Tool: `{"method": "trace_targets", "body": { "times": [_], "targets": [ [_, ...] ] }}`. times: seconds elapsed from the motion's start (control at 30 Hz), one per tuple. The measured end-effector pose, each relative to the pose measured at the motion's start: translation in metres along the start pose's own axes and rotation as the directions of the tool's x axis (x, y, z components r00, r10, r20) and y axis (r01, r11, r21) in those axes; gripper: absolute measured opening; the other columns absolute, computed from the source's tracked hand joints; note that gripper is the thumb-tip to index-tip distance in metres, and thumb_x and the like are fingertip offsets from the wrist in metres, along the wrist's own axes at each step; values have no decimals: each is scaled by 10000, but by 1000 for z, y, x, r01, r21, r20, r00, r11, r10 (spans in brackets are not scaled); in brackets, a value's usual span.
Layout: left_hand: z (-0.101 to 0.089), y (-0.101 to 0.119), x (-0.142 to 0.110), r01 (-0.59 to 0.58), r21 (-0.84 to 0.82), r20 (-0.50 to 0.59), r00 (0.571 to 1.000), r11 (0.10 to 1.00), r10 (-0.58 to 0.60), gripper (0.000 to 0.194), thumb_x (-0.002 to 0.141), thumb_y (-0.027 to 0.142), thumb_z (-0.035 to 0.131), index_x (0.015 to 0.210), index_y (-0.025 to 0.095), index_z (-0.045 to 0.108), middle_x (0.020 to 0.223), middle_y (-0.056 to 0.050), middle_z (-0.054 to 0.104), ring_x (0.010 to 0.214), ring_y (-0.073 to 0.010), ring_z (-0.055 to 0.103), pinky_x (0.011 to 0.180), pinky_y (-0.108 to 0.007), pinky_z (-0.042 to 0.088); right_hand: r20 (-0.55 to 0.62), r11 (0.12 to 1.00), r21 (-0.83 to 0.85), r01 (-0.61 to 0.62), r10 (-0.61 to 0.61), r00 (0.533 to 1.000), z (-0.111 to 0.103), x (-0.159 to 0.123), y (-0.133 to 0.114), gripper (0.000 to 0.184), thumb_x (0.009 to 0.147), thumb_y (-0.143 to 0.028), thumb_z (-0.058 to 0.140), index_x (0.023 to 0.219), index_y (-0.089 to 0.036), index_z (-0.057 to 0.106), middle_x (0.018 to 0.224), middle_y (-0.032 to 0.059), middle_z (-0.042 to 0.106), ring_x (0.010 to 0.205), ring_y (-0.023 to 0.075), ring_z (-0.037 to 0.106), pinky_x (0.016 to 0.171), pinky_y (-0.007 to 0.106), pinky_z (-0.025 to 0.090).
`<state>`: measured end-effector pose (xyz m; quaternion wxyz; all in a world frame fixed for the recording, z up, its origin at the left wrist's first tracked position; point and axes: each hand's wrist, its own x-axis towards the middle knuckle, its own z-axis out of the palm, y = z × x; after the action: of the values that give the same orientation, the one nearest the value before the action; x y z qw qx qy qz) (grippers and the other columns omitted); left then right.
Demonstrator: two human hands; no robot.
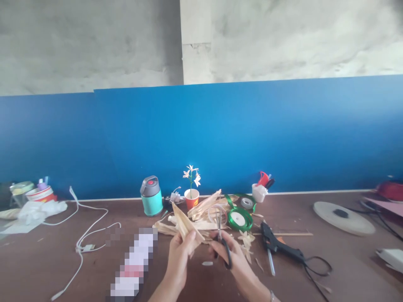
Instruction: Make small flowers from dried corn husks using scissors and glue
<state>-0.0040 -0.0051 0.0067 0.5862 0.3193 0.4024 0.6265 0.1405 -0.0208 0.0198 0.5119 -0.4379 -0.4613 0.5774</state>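
Evidently, the work is held well above the brown table (94, 272), near its middle, between the two hands. The left hand (180, 256) pinches the lower part of a pale dried husk (185, 224), thumb laid over its face and the fingers mostly behind it. How tightly those fingers press together cannot be told. The husk's pointed end rises free of the grip, presumably so that its edges lie exposed and the thumb stiffens a thin sheet.

The right hand (234, 260) holds scissors (227, 253), fingers curled at the black handles — exact seating in the loops cannot be told. The blades point away from the body, beside the husk and apart from it; this would seem to suit control and guard the left fingers.

Behind the hands lies a loose heap of husks (206, 207), apparently placed for short reach. A green ribbon roll (238, 219) lies flat to its right, a position unlikely to let it roll. The glue gun (283, 248) rests farther right, its cord trailing outward — probably clear of the cutting. An orange-red paper cup (192, 202) supports a flower stem (191, 184) upright, likely sparing its petals from crushing.
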Motion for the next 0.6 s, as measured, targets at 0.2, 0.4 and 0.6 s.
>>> {"method": "trace_targets", "body": {
  "times": [0.2, 0.4, 0.6],
  "targets": [
    [-1, 6, 4, -76, 30, -79, 994, 997, 78, 404, 582, 460, 777, 622, 149, 523, 410, 102, 368, 372, -25, 274, 392, -171, 179, 222, 985, -169, -40, 78, 972, 5, -2, 15, 472, 624, -548, 691, 846, -153, 560, 585, -20, 563, 512, 110, 490, 427, 189, 309],
    [5, 10, 0, -87, 65, -117, 989, 994, 94, 408, 551, 470, 780, 610, 158, 525, 407, 103, 377, 366, -32, 283, 383, -169, 194, 228, 948, -294, 120, -53, 972, 2, -4, 26, 257, 688, -355, 707, 807, -146, 618, 610, -44, 497, 573, 95, 407, 535, 213, 338],
    [7, 10, -3, -75, 45, -134, 988, 996, 80, 377, 559, 429, 774, 597, 167, 507, 388, 114, 350, 357, -31, 276, 375, -168, 177, 239, 958, -284, 33, 37, 970, 7, -4, 25, 281, 701, -384, 669, 821, -142, 591, 578, -42, 512, 511, 91, 434, 481, 206, 353]
  ]
}}
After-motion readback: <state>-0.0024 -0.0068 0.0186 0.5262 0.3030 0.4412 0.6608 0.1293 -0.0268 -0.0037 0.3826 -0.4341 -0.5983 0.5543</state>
